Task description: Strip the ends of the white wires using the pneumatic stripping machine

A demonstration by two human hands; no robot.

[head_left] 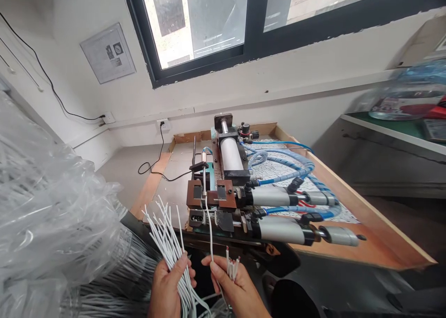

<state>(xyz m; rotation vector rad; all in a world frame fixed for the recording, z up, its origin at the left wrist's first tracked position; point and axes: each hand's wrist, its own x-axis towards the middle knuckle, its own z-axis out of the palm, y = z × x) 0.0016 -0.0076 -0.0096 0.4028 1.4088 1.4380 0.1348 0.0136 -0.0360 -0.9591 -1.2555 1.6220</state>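
Left hand (pixel 169 285) grips a white cable bundle (pixel 166 241); right hand (pixel 237 288) pinches a single cable (pixel 211 227) reaching the pneumatic machine (pixel 231 154) at twelve o'clock.

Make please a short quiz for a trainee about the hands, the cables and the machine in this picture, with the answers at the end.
1. True or false: the left hand holds the bundle of white cables.
2. Where does the upper end of the single white cable held by the right hand reach?
A) The wall socket
B) The machine
C) The window frame
3. Fill in the colour: the thin tube arching to the right behind the cylinders is ____.

Key: 1 true; 2 B; 3 blue.
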